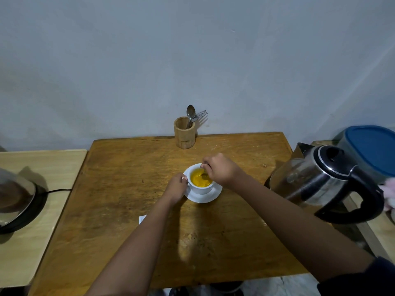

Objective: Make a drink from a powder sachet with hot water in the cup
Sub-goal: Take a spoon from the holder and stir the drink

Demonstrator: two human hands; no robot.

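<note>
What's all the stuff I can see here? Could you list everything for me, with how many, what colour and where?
cup: one, white, on the saucer, holding orange-yellow drink
saucer: one, white, middle of the wooden table
stirring spoon: one, metal, bowl in the drink
wooden table: one, brown, centre
utensil holder: one, light wood, table's far edge, by the wall
spare spoon: one, metal, standing in the holder
fork: one, metal, in the holder
kettle: one, steel and black, right edge
blue-lidded container: one, behind the kettle
white paper: one piece, mostly hidden by the left forearm
kettle base: one, black and silver, on the pale side table, left
left hand: steadies the cup
right hand: holds the stirring spoon
</note>
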